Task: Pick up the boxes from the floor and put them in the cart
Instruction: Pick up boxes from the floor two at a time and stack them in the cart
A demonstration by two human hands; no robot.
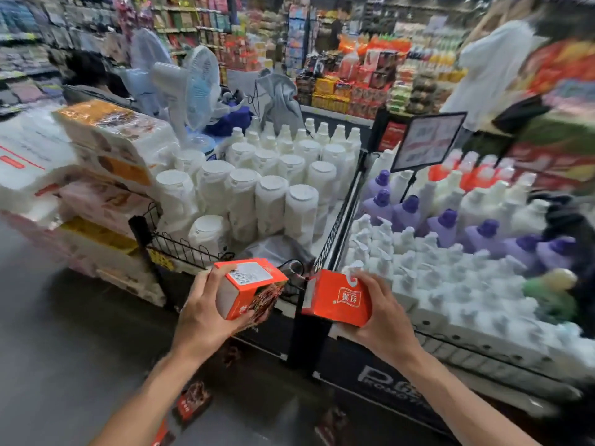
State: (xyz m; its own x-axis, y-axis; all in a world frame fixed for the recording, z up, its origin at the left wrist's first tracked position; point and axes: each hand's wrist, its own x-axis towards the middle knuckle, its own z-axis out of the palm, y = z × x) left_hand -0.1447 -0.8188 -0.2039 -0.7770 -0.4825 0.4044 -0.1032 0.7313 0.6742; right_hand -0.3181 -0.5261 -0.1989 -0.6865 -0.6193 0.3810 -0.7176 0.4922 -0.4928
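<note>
Both hands are loaded. The left hand (pixel 206 312) wraps an orange box (pixel 249 289) from below and behind, thumb on its top edge. The right hand (pixel 378 313) cups a second orange box (pixel 338 299) from the side and beneath, fingers curled round its far edge. Both boxes are held just short of the black wire display bin (pixel 338 226), which is packed with white bottles (pixel 270 194).

More boxes (pixel 193 402) lie on the floor (pixel 64 333) below the bin, near the forearms. No cart is visible.

Risks, as judged:
- Setting the boxes into the bin by mistake for the cart.
- Treading on the floor boxes while turning.
- Motion blur suggests quick movement; either one-handed hold could slip.
</note>
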